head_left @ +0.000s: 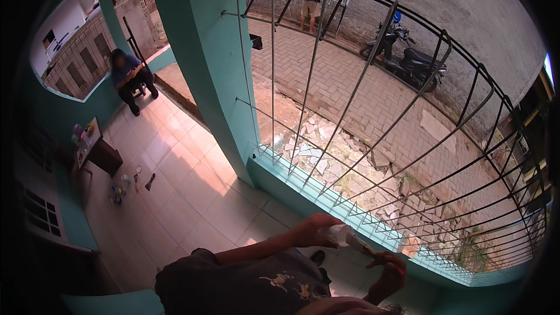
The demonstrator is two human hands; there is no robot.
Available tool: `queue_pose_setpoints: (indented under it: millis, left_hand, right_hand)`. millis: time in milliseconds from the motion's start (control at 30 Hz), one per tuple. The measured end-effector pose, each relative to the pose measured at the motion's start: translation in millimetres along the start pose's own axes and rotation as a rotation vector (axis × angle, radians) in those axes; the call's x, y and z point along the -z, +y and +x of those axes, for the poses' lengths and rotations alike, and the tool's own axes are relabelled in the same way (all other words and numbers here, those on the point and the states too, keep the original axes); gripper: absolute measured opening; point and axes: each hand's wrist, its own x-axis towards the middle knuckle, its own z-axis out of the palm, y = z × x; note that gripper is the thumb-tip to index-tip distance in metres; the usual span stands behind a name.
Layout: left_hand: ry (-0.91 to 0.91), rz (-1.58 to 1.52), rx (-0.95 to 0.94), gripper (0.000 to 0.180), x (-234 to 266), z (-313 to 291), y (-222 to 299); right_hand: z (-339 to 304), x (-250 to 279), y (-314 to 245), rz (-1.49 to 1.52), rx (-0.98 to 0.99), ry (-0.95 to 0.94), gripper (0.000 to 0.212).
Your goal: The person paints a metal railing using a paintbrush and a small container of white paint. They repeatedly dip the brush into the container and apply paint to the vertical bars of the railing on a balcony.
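Note:
My left hand (pixel 317 230) reaches across in front of my dark shirt, its fingers closed round a small white cup-like thing (pixel 339 235). A thin, darker strip (pixel 366 249) runs from that white thing toward my right hand. The fingers of my right hand (pixel 388 269) are bent and drawn together at the end of this strip. Whether they pinch the strip or something else is too small to tell. Both hands are close to the teal ledge (pixel 373 239) below the metal window grille (pixel 373 146).
A teal pillar (pixel 213 70) stands left of the grille. A person sits on a low seat (pixel 135 79) by the far wall. Near a small table (pixel 96 146), several small items (pixel 118 192) lie on the tiled floor (pixel 175 204). Outside are a motorbike (pixel 408 61) and another standing person (pixel 311 0).

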Motion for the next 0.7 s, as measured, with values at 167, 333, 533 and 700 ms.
queue_pose_setpoints:
  millis: [167, 333, 533, 700]
  left_hand:
    - [-0.038, -0.069, 0.118, 0.065, 14, -17, -8]
    - [0.050, -0.136, 0.161, 0.062, 29, -33, -11]
    - [0.074, -0.081, 0.282, 0.061, 49, -49, -8]
    - [0.066, -0.031, 0.245, 0.062, 50, -51, -11]
  right_hand:
    - [-7, -22, -6, 0.025, 0.031, 0.012, 0.026]
    - [-11, -48, -15, 0.058, 0.077, -0.003, 0.038]
    - [-14, -67, -11, 0.090, 0.065, -0.116, 0.028]
    - [-23, -71, -23, 0.181, 0.041, -0.054, 0.021]
